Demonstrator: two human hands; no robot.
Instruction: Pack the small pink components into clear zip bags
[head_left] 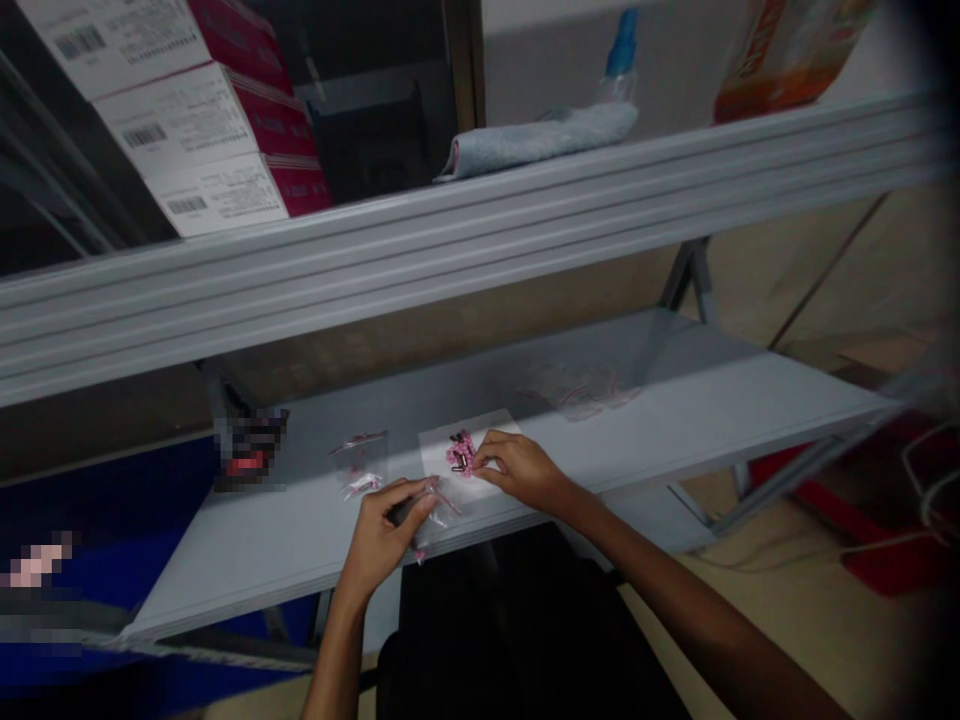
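- Holding a small clear bag (436, 503) at the front edge of the table (675, 410): left hand (384, 538), fingers closed around the bag's mouth.
- Right hand (523, 470): fingertips pinched on a cluster of pink parts (459, 453), which lies on a white sheet (439, 462) mid-table.
- Handling, as judged: parts tiny, light, hard and apt to scatter, so pinch them singly. Bag limp and slick, so grip it by the pink strip at the mouth.
- Nearby: spare bags (361, 466) to the left, more bags (581, 390) behind.
- Writing: boxes (195, 130) on the upper shelf carry barcode labels, print too small to read. Orange carton (787, 50) lettering blurred.
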